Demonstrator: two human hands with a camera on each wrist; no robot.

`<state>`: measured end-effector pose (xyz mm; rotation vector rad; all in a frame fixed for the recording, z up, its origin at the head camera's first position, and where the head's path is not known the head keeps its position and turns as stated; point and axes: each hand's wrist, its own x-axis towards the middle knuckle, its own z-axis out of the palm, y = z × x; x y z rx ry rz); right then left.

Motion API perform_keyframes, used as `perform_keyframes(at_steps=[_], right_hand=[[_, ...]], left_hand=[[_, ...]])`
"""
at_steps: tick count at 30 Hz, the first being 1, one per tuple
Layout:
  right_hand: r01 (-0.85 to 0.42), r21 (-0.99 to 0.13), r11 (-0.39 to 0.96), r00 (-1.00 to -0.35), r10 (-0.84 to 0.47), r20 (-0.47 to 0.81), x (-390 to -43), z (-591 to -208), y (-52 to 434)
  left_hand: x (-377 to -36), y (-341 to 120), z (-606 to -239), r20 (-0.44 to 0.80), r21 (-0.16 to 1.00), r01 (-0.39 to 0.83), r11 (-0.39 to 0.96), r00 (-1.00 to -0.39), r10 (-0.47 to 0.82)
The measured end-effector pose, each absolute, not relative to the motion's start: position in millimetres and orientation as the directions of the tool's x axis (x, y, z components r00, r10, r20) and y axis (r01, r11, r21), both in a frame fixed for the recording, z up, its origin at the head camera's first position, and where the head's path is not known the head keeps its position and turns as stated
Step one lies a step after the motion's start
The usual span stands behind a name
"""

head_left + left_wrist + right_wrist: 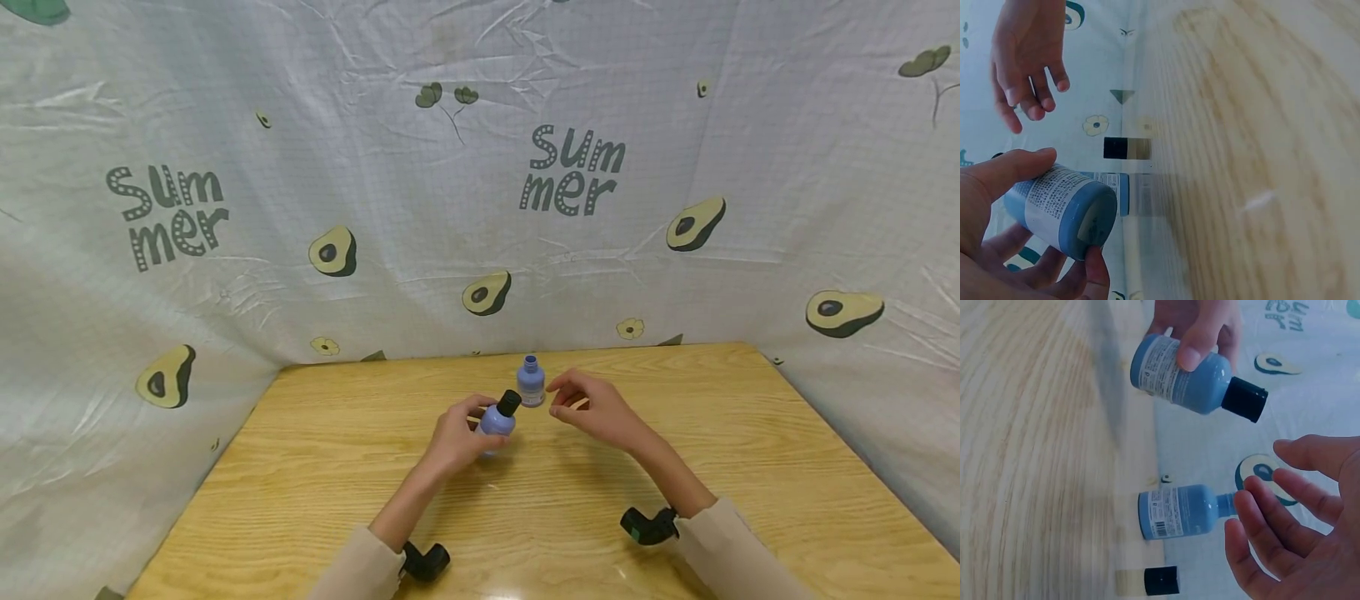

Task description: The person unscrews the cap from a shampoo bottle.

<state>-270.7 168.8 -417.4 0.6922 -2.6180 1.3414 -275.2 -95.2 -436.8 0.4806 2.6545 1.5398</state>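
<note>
My left hand point(459, 437) grips a blue bottle point(497, 421) round its body, tilted, with a black cap point(1244, 399) on its neck. A printed white label point(1054, 197) wraps that bottle. On the table stands a second blue bottle point(531, 379), upright and uncapped, its threaded neck bare. My right hand point(600, 410) hovers just right of this bottle, fingers loosely bent and holding nothing. A loose black cap point(1162, 580) sits on the table beside the standing bottle in both wrist views; the right hand hides it in the head view.
Both bottles are near the far edge of the wooden table point(337, 467). Behind it hangs a white cloth point(405, 208) printed with avocados and lettering. Black wrist cameras point(648, 527) stick out beside both sleeves.
</note>
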Motion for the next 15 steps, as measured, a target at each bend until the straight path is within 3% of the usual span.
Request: perform_keyframes(at_steps=[15], right_hand=[[-0.430,-0.747,0.506,-0.886,-0.396,0.241,-264,-426,157]], left_hand=[[-269,-92,-442,0.118,0.816,0.309,0.488,-0.917,0.382]])
